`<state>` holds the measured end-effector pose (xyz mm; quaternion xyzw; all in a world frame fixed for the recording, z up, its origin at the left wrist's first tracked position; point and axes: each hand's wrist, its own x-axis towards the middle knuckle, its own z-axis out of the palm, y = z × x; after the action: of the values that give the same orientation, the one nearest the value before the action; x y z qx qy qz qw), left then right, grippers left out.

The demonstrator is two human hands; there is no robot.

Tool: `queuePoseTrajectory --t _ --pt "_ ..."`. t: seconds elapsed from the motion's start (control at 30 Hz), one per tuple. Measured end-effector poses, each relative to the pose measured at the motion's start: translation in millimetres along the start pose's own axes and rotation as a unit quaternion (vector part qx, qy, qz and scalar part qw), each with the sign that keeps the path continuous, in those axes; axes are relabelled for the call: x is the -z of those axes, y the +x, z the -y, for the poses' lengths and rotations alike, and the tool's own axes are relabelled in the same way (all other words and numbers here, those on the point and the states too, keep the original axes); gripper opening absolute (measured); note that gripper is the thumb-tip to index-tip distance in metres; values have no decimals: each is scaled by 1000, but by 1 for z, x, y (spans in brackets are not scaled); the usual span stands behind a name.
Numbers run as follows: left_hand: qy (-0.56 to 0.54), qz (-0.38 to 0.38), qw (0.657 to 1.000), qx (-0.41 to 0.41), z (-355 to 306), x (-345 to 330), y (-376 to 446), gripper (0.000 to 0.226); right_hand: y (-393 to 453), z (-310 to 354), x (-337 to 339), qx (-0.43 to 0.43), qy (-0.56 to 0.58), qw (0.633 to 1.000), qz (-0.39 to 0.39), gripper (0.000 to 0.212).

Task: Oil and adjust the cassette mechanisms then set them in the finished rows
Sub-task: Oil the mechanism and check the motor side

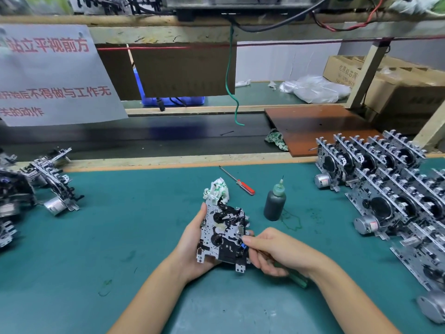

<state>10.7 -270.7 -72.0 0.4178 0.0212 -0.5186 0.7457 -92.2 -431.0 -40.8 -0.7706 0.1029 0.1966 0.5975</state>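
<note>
Right hand [272, 251]: fingers curled round a green-handled tool [297, 279], its tip at the mechanism's right edge.
Left hand [192, 247]: cups the cassette mechanism [222, 233] from beneath, thumb on its left edge, holding it tilted above the bench [120, 237].
Open room: bare green mat left of the hands.
Just beyond: crumpled rag [218, 190], oil bottle [274, 204], red-handled screwdriver [238, 181].
Right edge: finished rows [385, 179] of mechanisms.
Left edge: a heap of mechanisms [45, 179].
</note>
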Motion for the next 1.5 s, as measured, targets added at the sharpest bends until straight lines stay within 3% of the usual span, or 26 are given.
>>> queuePoseTrajectory --t 0.83,1.03,1.13,1.23,1.3,1.4,1.5 --pt "-2 -45 999 -4 2 -8 -1 74 1 7 3 -6 -123 992 -7 69" --pt "-101 14 995 -17 0 -6 -12 89 1 -5 5 43 56 992 -102 60" --pt "-158 35 987 -9 -1 -12 -18 107 -2 -13 11 53 68 986 -145 37" --pt "-181 50 982 -5 -1 -13 -17 110 -3 -14 13 71 83 982 -151 34" --pt "-178 58 982 -7 -1 -11 -16 109 -2 -15 13 102 62 974 -191 34" --pt "-115 82 990 -10 -2 -8 -15 104 -2 -20 13 138 -16 941 -309 32" --pt "-7 103 995 -1 -2 -6 -17 87 -7 -22 7 139 -213 876 -410 14"
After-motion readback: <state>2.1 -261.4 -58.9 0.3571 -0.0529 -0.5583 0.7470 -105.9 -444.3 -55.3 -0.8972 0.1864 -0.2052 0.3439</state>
